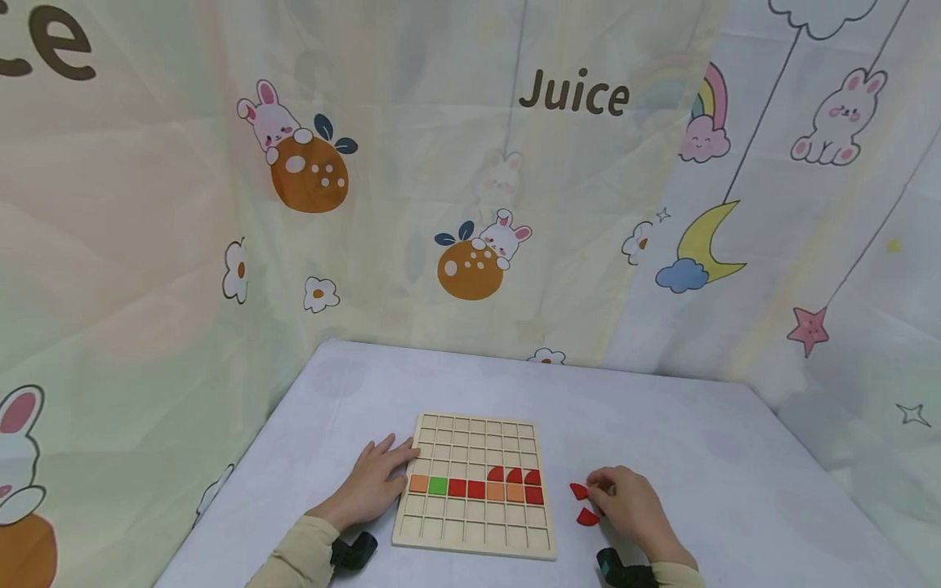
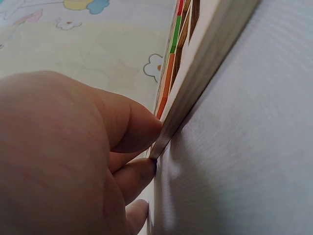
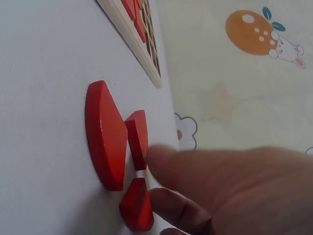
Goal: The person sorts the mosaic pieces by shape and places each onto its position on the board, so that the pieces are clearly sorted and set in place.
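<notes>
My left hand (image 1: 375,482) rests at the left edge of a pale wooden grid board (image 1: 507,549), its thumb and fingertips touching the board's side in the left wrist view. On the board lies a row of orange, green and red square tiles (image 1: 457,487), with three red quarter-round tiles (image 1: 514,474) above its right end. My right hand (image 1: 625,498) is over loose red pieces right of the board. In the right wrist view, its thumb is at one red piece (image 3: 138,139) and a finger at another red piece (image 3: 137,205). A larger-looking red piece (image 3: 104,137) lies nearer the camera.
Both hands work on a white-covered table (image 1: 684,457). Printed cloth (image 1: 397,163) hangs behind and at the sides. Each wrist wears a dark camera device, such as the left wrist's device (image 1: 354,552).
</notes>
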{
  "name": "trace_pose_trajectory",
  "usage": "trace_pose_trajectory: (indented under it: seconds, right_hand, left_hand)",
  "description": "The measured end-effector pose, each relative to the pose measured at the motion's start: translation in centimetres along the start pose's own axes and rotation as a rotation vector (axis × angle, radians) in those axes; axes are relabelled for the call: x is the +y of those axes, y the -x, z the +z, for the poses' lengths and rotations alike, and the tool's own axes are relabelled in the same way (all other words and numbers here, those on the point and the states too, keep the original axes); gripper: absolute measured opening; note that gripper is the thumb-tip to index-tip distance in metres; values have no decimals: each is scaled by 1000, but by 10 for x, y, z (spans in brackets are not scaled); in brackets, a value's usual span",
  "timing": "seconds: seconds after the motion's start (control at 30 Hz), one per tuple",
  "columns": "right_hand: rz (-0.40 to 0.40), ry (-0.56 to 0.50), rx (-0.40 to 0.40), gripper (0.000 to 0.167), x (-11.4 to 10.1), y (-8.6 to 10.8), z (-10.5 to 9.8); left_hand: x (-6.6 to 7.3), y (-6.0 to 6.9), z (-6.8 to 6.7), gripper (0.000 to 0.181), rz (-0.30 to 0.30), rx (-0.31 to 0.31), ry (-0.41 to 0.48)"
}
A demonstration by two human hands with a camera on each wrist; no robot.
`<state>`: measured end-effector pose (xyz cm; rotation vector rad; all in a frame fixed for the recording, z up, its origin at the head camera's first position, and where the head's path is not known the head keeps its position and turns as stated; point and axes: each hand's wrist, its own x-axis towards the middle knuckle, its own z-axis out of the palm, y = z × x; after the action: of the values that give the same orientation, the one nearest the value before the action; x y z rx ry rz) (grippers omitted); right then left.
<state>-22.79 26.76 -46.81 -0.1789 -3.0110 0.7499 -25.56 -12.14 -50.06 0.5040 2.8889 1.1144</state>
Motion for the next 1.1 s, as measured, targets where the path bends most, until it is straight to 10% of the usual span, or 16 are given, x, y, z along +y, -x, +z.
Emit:
trace_pose_trajectory:
  seconds: [1.1]
  right_hand:
    - [-109, 5, 165, 26, -38, -5, 28]
  left_hand:
    - [-2, -2, 2, 41, 4, 8, -8]
